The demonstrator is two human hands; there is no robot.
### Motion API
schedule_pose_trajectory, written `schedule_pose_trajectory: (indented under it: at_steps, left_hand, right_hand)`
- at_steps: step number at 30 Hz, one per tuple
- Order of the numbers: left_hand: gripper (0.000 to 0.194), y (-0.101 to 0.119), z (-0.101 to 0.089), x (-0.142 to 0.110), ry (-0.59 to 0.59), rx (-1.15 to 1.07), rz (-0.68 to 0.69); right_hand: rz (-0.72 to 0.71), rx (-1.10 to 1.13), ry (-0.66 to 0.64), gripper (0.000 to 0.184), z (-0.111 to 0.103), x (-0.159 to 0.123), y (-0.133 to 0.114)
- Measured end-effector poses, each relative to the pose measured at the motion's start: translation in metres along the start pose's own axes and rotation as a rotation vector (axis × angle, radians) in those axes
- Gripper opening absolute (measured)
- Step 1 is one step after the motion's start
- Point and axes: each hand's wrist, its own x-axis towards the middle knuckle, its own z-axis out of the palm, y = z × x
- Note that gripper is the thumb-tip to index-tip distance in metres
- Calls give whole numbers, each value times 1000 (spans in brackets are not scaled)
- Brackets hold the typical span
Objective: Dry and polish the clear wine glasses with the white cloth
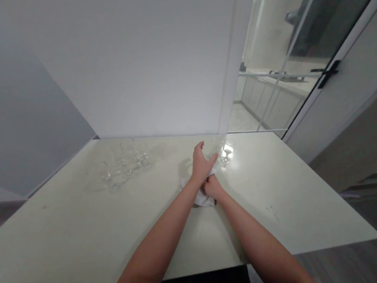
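A crumpled white cloth [202, 199] is bunched under my crossed wrists, above or on the pale table. My right hand [212, 188] is closed, with its fingers pressed into the cloth. Just beyond it, my left hand [202, 163] reaches forward with thumb and fingers apart; no object shows clearly between them. Close to the left thumb, a clear stemmed glass [226, 156] stands in a bright reflection, with fainter clear glass around it. Several more clear glasses [126, 166] are grouped at the left rear; their outlines blend into the tabletop.
The glossy pale table [67, 241] meets a white wall [149, 64] at its far edge. At the right is a glazed door with a black handle [328, 73]. A brown surface [355, 140] lies beyond the table's right edge.
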Motion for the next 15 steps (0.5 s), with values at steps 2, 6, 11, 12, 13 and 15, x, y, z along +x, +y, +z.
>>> schedule_pose_trajectory:
  at_steps: [2,6,11,12,13,15]
  left_hand:
    - [52,6,-17,-16,-88,184,77]
    - [21,18,-49,-39,-251,503,106]
    - [23,35,-74,-41,-230,693,130]
    - [24,38,-78,-40,-218,711,105]
    - [26,41,-82,-40,-204,713,70]
    - [28,45,-89,-40,-181,641,-3]
  right_hand:
    - [-26,119,24,30,0,0,-5]
    - [-4,261,93,31,-1,2,-13]
    - [-58,216,144,30,-4,3,-12]
    - [-81,203,136,29,-5,4,-11]
    - [-101,182,134,27,-6,4,-11]
    - [-127,123,151,27,-7,4,-11]
